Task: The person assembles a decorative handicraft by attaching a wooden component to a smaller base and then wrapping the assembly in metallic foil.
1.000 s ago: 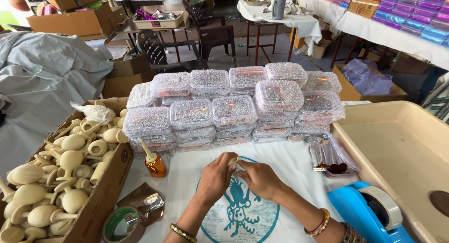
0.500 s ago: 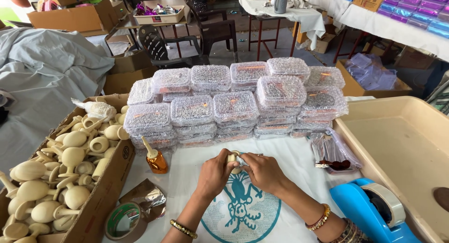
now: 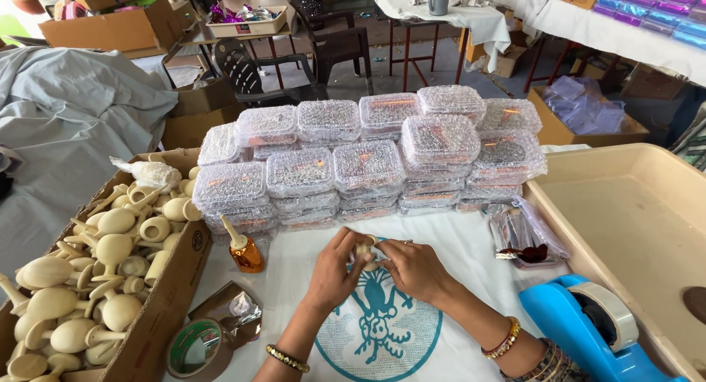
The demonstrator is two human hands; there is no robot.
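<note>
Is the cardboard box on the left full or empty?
Full. The open cardboard box is heaped to the rim with pale wooden pieces, round heads on short handles, some rising above its edge.

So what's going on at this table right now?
A person holds a small cream-coloured piece between both hands, left hand and right hand, over a white cloth with a teal print. Stacked clear plastic boxes stand behind, and a cardboard box of similar cream pieces sits at the left.
</note>
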